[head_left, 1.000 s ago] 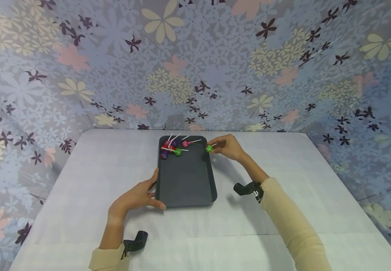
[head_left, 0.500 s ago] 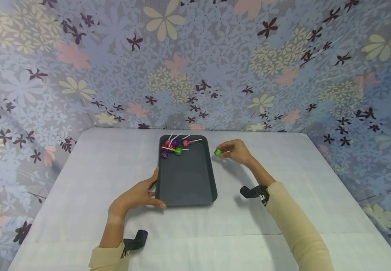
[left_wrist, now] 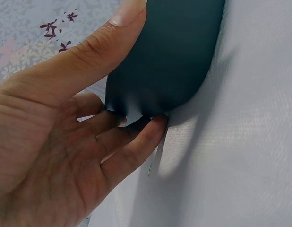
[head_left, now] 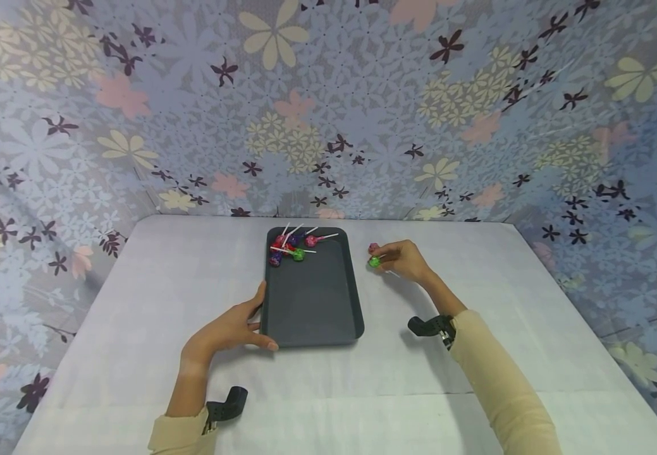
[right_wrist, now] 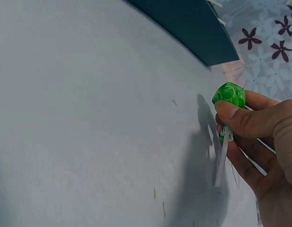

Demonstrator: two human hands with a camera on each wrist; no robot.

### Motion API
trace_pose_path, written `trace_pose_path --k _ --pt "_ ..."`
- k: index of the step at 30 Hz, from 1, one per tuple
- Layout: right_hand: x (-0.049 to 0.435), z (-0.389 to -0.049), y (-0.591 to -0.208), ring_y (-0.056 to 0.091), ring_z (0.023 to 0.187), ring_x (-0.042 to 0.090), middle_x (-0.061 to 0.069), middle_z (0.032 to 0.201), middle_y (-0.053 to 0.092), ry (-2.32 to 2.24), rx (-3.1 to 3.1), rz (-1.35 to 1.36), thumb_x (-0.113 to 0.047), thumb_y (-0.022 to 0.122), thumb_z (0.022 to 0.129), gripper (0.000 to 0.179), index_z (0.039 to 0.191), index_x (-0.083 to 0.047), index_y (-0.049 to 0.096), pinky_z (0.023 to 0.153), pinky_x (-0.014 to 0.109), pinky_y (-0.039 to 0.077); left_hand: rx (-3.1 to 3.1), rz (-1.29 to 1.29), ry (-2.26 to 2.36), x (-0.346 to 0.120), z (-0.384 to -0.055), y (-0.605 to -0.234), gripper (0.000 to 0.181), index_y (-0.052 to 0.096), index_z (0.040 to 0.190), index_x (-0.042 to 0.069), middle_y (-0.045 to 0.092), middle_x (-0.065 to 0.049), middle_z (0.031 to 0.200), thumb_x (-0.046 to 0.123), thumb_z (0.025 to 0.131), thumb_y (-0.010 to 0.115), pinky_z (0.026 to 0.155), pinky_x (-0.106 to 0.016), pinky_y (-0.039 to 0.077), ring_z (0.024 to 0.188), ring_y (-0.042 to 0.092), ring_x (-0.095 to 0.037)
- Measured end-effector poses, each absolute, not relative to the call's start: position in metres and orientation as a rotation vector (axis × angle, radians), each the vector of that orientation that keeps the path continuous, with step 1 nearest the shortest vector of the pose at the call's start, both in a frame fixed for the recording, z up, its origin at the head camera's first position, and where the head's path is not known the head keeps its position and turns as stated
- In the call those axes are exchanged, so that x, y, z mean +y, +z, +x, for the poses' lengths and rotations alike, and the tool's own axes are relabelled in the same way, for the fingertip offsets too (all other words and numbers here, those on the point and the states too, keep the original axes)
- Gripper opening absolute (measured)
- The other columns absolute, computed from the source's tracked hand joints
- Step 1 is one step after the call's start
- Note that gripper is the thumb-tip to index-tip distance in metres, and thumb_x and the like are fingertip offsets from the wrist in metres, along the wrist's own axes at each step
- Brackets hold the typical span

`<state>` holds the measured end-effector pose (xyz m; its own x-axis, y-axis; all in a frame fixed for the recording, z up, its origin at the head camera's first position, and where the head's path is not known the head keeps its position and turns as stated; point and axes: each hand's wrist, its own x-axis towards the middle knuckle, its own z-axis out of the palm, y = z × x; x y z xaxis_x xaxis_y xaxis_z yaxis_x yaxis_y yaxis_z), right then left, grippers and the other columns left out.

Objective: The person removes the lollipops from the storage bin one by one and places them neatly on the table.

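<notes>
In the head view, my right hand (head_left: 405, 261) is just right of the tray and pinches a lollipop in a green wrapper (head_left: 374, 261). The right wrist view shows the green lollipop (right_wrist: 229, 95) between thumb and fingers, its white stick pointing down. Beside those fingertips is a pinkish-red lollipop head (head_left: 373, 248), the rest of it hidden behind the hand. My left hand (head_left: 222, 332) grips the near left corner of a dark grey tray (head_left: 312, 309). From the left wrist, thumb and fingers show on either side of that corner (left_wrist: 169, 71).
Several wrapped lollipops, red, purple, pink and one green (head_left: 298, 254), lie bunched in the tray's far left corner, with white sticks crossing. A white cloth (head_left: 328, 404) covers the table. Floral fabric (head_left: 328, 107) hangs behind and at both sides.
The right hand has carried the green lollipop from the tray's right rim outward to the right and slightly nearer. A pinkish-red lollipop head now shows by its fingers. The left hand stays put.
</notes>
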<state>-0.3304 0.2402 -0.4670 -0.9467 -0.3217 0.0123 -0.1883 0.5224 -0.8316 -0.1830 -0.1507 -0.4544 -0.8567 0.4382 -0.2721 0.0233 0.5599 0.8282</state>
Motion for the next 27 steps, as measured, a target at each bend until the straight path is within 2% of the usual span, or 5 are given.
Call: trace_pose_path --k 13,18,27 --pt "0.2459 -0.3321 -0.4719 0.07 0.097 0.035 0.024 0.106 0.071 -1.359 2.653 -0.461 0.009 0.077 0.075 0.03 0.105 0.007 0.073 0.071 0.017 0.053 2.364 0.375 1.221 -0.1501 -0.1809 -0.4529 0.127 -0.002 0.157 0.008 0.009 -0.021 0.162 0.031 0.071 0.088 0.116 -0.053 0.027 0.132 0.048 -0.038" --pt "0.2463 -0.3319 -0.4746 0.071 0.095 0.034 0.023 0.105 0.072 -1.323 2.681 -0.459 0.008 0.078 0.074 0.03 0.104 0.005 0.073 0.07 0.019 0.053 2.363 0.385 1.221 -0.1504 -0.1816 -0.4541 0.128 -0.003 0.157 0.008 0.008 -0.021 0.162 0.031 0.07 0.088 0.116 -0.054 0.026 0.136 0.044 -0.039" --pt "0.247 -0.3335 -0.4747 0.071 0.093 0.031 0.024 0.106 0.071 -1.302 2.681 -0.479 0.007 0.078 0.075 0.031 0.105 0.006 0.073 0.069 0.022 0.056 2.334 0.378 1.251 -0.1509 -0.183 -0.4543 0.128 -0.004 0.157 0.01 0.007 -0.019 0.162 0.031 0.07 0.088 0.115 -0.05 0.03 0.129 0.053 -0.035"
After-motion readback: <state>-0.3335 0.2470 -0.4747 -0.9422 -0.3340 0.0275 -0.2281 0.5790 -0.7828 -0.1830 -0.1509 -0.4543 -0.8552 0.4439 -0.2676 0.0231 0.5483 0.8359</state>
